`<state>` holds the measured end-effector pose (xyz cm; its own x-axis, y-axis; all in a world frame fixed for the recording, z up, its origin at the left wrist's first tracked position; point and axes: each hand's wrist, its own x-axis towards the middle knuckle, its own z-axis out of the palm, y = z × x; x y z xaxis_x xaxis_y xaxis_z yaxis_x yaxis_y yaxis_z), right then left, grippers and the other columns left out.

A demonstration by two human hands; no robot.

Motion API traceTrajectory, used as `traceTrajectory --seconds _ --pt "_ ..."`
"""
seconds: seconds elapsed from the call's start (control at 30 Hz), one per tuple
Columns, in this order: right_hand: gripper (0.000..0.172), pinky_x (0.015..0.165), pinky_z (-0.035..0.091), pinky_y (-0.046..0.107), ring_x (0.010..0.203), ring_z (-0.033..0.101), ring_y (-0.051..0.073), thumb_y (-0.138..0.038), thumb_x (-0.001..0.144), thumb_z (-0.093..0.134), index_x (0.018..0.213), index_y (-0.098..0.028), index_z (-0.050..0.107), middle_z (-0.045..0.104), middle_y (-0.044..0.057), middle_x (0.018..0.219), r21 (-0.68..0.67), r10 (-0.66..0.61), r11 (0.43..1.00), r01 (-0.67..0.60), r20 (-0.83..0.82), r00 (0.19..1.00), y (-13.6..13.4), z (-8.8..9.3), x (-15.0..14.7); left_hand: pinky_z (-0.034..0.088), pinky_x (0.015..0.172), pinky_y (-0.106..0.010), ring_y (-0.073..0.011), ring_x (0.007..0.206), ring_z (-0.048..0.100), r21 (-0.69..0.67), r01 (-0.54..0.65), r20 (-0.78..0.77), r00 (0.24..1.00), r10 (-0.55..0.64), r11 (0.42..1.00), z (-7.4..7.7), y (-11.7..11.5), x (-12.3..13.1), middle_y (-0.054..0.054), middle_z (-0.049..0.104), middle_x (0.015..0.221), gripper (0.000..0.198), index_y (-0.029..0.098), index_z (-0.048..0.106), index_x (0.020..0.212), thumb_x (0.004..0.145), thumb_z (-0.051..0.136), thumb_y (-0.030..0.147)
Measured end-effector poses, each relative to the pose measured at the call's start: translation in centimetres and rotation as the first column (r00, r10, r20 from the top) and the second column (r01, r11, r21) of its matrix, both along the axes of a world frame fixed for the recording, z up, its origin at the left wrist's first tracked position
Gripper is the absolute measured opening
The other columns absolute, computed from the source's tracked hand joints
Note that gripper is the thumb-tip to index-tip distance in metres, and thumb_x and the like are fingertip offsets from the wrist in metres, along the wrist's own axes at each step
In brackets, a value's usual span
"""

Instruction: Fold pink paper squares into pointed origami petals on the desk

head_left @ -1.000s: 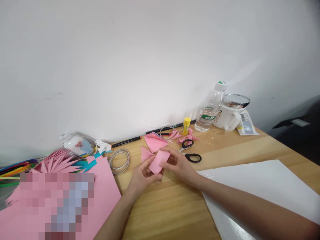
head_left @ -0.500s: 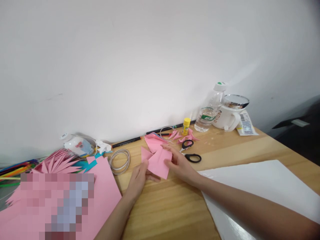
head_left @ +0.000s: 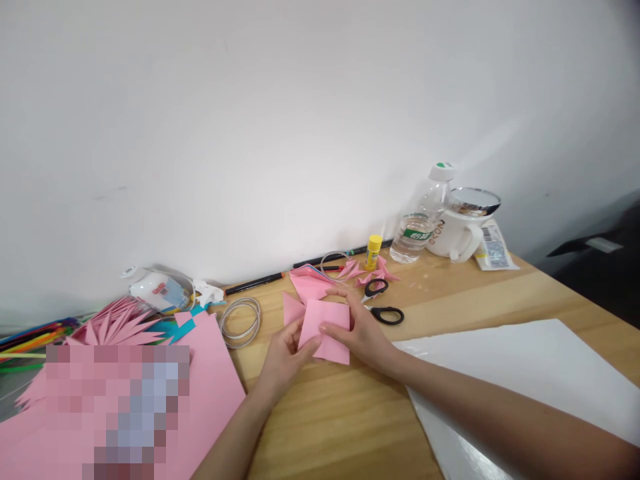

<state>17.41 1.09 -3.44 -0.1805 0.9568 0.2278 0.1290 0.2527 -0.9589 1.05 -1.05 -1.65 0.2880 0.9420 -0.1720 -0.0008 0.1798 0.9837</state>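
Observation:
Both of my hands hold a small pink paper square (head_left: 327, 327) just above the wooden table (head_left: 350, 413). My left hand (head_left: 283, 360) pinches its lower left edge with thumb and fingers. My right hand (head_left: 363, 333) grips the right side, thumb on top and fingers curled behind. More pink paper pieces (head_left: 307, 285) lie right behind the square. Black-handled scissors (head_left: 383, 303) rest just beyond my right hand.
A big pink sheet (head_left: 200, 393) and folded pink spikes (head_left: 117, 323) lie at left. Wire rings (head_left: 240, 320), black pens (head_left: 255, 283), a glue stick (head_left: 373, 251), water bottle (head_left: 420, 223) and white mug (head_left: 457, 230) line the wall. A white board (head_left: 525, 373) covers the right.
The pink paper has been unfolded from a small folded piece into a wider flat square. My right hand shifted onto its right side; my left hand stayed at its lower left.

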Motion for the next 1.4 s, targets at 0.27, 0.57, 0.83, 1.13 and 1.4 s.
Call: traceTrajectory --seconds 0.27,0.57,0.83,1.13,1.4 --pt "0.022 0.061 0.044 0.025 0.068 0.054 0.013 -0.017 0.082 0.042 0.091 -0.019 0.061 0.057 0.003 0.080 0.043 0.095 0.995 -0.094 -0.019 0.995 0.6 -1.2 0.1 0.050 0.053 -0.026 -0.0184 0.063 0.063 0.019 -0.226 -0.046 0.973 0.226 0.974 -0.5 0.6 -0.8 -0.006 0.069 0.077 0.029 0.010 0.065 0.086 0.072 0.060 0.035" --pt "0.018 0.063 0.047 0.023 0.076 0.057 0.014 -0.014 0.072 0.055 0.085 -0.019 0.067 0.056 0.005 0.089 0.061 0.196 0.979 -0.193 -0.034 0.980 0.1 -1.1 -0.5 0.049 0.060 -0.024 -0.0197 0.076 0.063 0.043 -0.278 -0.041 0.959 0.280 0.959 -0.5 0.8 -0.9 -0.008 0.069 0.088 0.036 0.012 0.062 0.100 0.067 0.065 0.026" --pt "0.016 0.060 0.045 0.025 0.069 0.056 0.015 -0.032 0.067 0.068 0.070 -0.017 0.066 0.060 0.004 0.076 0.043 0.121 0.992 -0.121 0.007 0.993 0.3 -0.9 -0.2 0.047 0.061 -0.025 -0.0208 0.075 0.063 0.025 -0.217 -0.024 0.976 0.218 0.976 -0.3 0.4 -0.8 -0.009 0.069 0.087 0.037 0.010 0.062 0.099 0.066 0.066 0.027" --pt "0.024 0.056 0.044 0.024 0.061 0.056 0.014 -0.035 0.063 0.070 0.073 -0.016 0.058 0.060 0.001 0.069 -0.089 0.091 0.991 -0.098 -0.085 0.992 0.5 -1.3 -0.1 0.047 0.068 -0.028 -0.0206 0.075 0.062 -0.004 -0.083 -0.018 0.996 0.083 0.997 0.0 0.3 -0.5 -0.007 0.069 0.083 0.034 0.011 0.064 0.090 0.061 0.070 0.028" --pt "0.050 0.057 0.047 0.024 0.066 0.059 0.014 -0.025 0.058 0.074 0.096 -0.022 0.043 0.059 -0.002 0.074 -0.158 0.116 0.970 -0.182 -0.358 0.926 0.2 -1.0 -0.5 0.048 0.063 -0.025 -0.0184 0.068 0.062 -0.004 -0.177 -0.082 0.981 0.176 0.984 0.3 0.2 0.0 -0.006 0.070 0.076 0.031 0.011 0.068 0.082 0.055 0.074 0.025"
